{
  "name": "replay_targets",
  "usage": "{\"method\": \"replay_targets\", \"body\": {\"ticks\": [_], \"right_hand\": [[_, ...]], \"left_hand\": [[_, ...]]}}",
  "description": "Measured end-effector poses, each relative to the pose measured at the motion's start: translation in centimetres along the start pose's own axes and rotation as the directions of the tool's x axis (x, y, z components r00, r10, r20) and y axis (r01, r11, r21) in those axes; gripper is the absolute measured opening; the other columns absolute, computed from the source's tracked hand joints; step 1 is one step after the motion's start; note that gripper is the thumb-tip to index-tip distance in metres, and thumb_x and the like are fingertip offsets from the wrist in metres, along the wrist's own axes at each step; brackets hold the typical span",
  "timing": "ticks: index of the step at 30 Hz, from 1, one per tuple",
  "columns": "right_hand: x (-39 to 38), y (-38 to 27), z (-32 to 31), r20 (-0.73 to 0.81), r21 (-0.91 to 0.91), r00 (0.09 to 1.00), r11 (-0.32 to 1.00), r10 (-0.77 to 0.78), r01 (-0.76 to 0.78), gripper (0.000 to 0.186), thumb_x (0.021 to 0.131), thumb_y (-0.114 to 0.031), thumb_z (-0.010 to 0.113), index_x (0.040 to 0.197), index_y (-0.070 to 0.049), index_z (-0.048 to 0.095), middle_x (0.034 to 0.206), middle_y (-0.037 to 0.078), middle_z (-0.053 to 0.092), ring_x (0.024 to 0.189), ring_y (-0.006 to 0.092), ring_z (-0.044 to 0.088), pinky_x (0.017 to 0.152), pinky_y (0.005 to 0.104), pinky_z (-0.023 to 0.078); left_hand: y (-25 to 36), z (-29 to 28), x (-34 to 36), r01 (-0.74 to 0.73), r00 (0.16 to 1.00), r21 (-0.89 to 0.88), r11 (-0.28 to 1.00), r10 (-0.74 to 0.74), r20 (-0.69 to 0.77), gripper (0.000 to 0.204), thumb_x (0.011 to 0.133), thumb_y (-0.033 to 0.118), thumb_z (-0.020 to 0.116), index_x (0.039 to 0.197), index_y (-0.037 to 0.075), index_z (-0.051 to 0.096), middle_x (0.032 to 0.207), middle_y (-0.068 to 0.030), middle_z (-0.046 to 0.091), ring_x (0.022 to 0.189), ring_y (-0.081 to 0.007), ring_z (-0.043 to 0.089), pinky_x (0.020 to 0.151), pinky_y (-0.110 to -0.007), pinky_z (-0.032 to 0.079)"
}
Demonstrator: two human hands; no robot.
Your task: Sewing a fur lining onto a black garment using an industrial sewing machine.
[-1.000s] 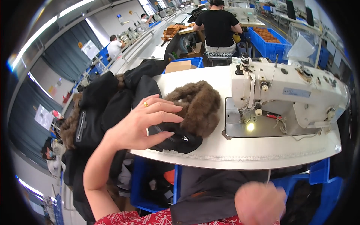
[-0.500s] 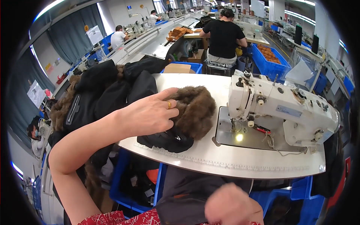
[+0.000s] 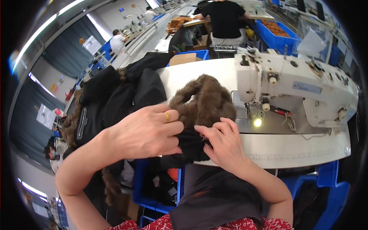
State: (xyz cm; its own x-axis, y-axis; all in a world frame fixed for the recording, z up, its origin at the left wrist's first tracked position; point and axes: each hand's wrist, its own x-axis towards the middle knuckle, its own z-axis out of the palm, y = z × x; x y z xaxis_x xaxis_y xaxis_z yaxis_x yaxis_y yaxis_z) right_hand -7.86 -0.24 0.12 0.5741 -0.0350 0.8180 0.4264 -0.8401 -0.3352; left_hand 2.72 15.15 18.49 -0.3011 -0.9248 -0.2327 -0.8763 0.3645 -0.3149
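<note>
A black garment (image 3: 189, 143) with brown fur trim (image 3: 211, 96) lies on the white sewing table, left of the machine's needle area. My left hand (image 3: 149, 130), a ring on one finger, has its fingers curled into the garment's left side, just below the fur. On the other side my right hand (image 3: 223, 142) pinches the black cloth close to a small metal zipper part, at the fur's lower edge. The fur stands up in a loop beyond both hands. My fingertips hide part of the cloth.
A white sewing machine (image 3: 299, 84) stands on the right of the table (image 3: 299, 150). More black, fur-trimmed garments (image 3: 111, 96) are heaped at the left. Blue bins (image 3: 147, 199) sit below the table. A person in black (image 3: 223, 19) sits ahead beside a blue crate (image 3: 285, 42).
My right hand has come up from below the table edge and taken hold of the cloth. The fur has been raised into a loop. My left hand's fingers have curled in.
</note>
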Motion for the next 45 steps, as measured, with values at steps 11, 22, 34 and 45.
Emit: {"method": "replay_targets", "body": {"ticks": [11, 22, 34, 45], "right_hand": [[-3.5, -0.8, -2.6, -0.146, 0.032, 0.982, 0.993, 0.119, -0.116, 0.057, 0.066, 0.001, 0.067, 0.122, -0.009, 0.060, 0.089, 0.000, 0.058, 0.088, 0.0187, 0.056, 0.097, 0.0429, 0.043], [-3.2, -1.4, -4.3, -0.176, 0.404, 0.934, 0.888, 0.312, -0.221, 0.036, 0.077, -0.016, 0.075, 0.110, -0.008, 0.063, 0.099, 0.003, 0.064, 0.090, 0.0219, 0.058, 0.084, 0.0375, 0.044], [-0.8, -0.1, -3.8, -0.191, 0.584, 0.925, 0.795, 0.329, -0.162, 0.016, 0.079, -0.007, 0.073, 0.092, -0.003, 0.065, 0.079, 0.005, 0.060, 0.074, 0.0255, 0.057, 0.067, 0.0360, 0.047], [-1.3, -0.2, -4.2, -0.073, 0.770, 0.866, 0.580, 0.495, -0.267, 0.010, 0.089, -0.004, 0.067, 0.098, 0.001, 0.064, 0.081, 0.007, 0.064, 0.073, 0.0116, 0.061, 0.065, 0.0243, 0.049]], "left_hand": [[2.1, -3.0, 5.0, -0.041, 0.991, 0.034, 0.999, 0.045, -0.122, 0.026, 0.069, 0.022, 0.078, 0.067, 0.009, 0.055, 0.078, -0.0004, 0.054, 0.073, -0.0190, 0.057, 0.104, -0.050, 0.043], [0.8, -4.3, 9.2, -0.025, 0.997, -0.199, 0.980, 0.040, 0.072, 0.012, 0.078, 0.008, 0.071, 0.082, 0.006, 0.060, 0.069, -0.0023, 0.051, 0.069, -0.0210, 0.058, 0.101, -0.046, 0.045], [1.2, -2.3, 7.9, 0.231, 0.957, -0.621, 0.749, -0.291, 0.006, 0.038, 0.077, -0.001, 0.074, 0.113, 0.002, 0.061, 0.093, -0.0084, 0.068, 0.083, -0.0241, 0.066, 0.082, -0.036, 0.053], [3.9, 6.3, 3.5, 0.300, 0.685, -0.891, 0.341, -0.727, -0.047, 0.016, 0.084, 0.007, 0.074, 0.090, -0.001, 0.062, 0.090, -0.0072, 0.066, 0.083, -0.0138, 0.062, 0.073, -0.029, 0.049]]}}
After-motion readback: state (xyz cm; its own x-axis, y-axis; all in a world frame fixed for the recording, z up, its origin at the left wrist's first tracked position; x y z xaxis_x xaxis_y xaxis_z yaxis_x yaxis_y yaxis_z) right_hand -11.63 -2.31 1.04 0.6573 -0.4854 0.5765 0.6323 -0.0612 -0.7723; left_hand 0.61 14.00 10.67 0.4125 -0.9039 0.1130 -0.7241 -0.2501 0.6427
